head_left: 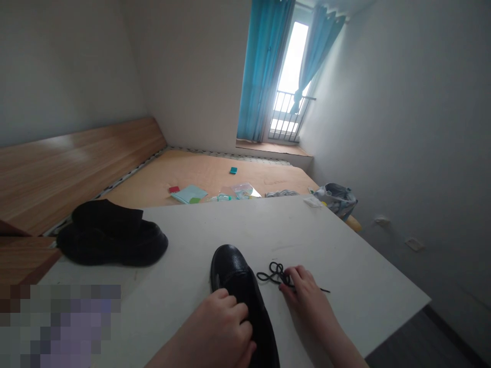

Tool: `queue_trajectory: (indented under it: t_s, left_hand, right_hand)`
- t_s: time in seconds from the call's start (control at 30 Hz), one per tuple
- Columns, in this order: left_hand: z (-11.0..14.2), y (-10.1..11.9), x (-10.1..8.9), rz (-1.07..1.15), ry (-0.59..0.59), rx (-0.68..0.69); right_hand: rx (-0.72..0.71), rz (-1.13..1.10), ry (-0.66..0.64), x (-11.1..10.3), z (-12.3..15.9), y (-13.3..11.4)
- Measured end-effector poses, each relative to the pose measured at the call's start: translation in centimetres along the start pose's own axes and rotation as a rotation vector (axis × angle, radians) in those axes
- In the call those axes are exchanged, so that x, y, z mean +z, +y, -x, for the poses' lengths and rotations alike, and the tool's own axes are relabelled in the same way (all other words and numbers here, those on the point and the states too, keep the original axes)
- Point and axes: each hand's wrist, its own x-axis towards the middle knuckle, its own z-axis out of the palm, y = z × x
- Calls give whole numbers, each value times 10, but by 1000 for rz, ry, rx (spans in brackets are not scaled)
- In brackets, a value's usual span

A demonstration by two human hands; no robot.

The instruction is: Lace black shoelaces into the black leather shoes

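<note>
Black shoelace [283, 277] lies loose and bunched on the white table [215, 225], just right of the black leather shoe [256, 311], toe toward far edge. No lacing visible in it; partly covered. Left hand [226, 322] grips the shoe, right hand [307, 291] pinches the lace. Second shoe [111, 243] sits near the far left corner. Beyond far edge: bed [199, 166], blue curtains [264, 66], bright window [293, 56].

The shoe [253, 299] and lace [285, 279] are black, table [230, 222] white, curtains [264, 66] turquoise, headboard [84, 158] wood-grained brown.
</note>
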Motion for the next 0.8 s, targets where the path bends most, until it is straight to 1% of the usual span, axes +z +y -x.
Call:
queue_trajectory:
  t_s: [0.07, 0.13, 0.2, 0.23, 0.3, 0.33, 0.37, 0.43, 0.5, 0.57, 0.63, 0.7, 0.73, 0.8]
  left_hand:
    - [1, 1, 2, -32, 4, 58]
    - [2, 0, -2, -8, 79, 86]
    - [3, 0, -11, 64, 183, 43]
    - [5, -1, -17, 100, 239, -16]
    - [7, -2, -27, 207, 314, -126]
    - [8, -2, -30, 267, 331, -167]
    - [9, -2, -32, 326, 341, -192]
    - [11, -3, -31, 423, 351, -212]
    - [12, -3, -27, 498, 366, -208]
    - [12, -4, -24, 572, 366, -200]
    - [12, -7, -24, 649, 367, -215]
    - [12, -11, -29, 744, 384, -277]
    - [12, -14, -32, 805, 415, -324]
    - [11, -21, -38, 978, 517, -423]
  right_hand:
    - [-10, -79, -1, 2, 1, -4]
    - [-10, -183, -17, -1, 2, -8]
    - [-11, -294, -47, -10, 5, -15]
    - [-14, -361, -70, -16, 6, -21]
    - [-8, -544, -132, -32, 10, -38]
    - [9, -702, -182, -40, 12, -50]
    - [30, -850, -227, -47, 14, -62]
    - [43, -1055, -316, -57, 19, -86]
    - [35, -1166, -396, -62, 23, -106]
    - [31, -1208, -432, -62, 25, -118]
    - [38, -1203, -404, -62, 26, -121]
    - [40, -1188, -342, -63, 25, -115]
    - [46, -1195, -298, -65, 23, -109]
    - [98, -1272, -181, -69, 17, -90]
